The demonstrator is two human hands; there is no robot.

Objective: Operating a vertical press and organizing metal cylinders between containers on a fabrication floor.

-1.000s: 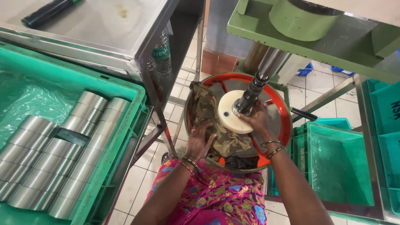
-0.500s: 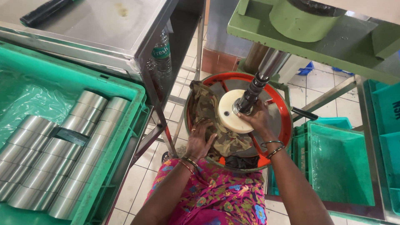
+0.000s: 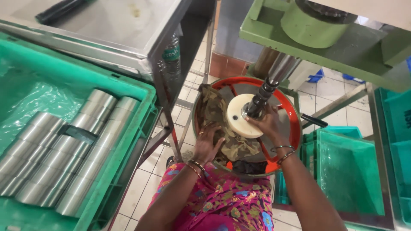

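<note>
Left hand (image 3: 208, 143): I lay it flat, fingers spread, on the camouflage cloth (image 3: 222, 124) at lower centre of the frame; pressing, not gripping, which keeps the cloth from sliding.
Right hand (image 3: 267, 124): my fingers curl around the base of the steel shaft (image 3: 267, 92), just where it meets the cream disc (image 3: 239, 117); whether the grip is tight I cannot tell.
Cream disc: centre of the frame, sitting on the cloth inside the round red-rimmed tray (image 3: 291, 115).
Shaft: hangs from the green machine frame (image 3: 308, 51) at upper right, straight over the disc.
Green crate (image 3: 128, 128): left side, holding steel cylinders (image 3: 64, 149) laid in rows, near my left arm.
Water bottle (image 3: 172, 53): upper centre, tucked beside the steel table (image 3: 107, 25).
</note>
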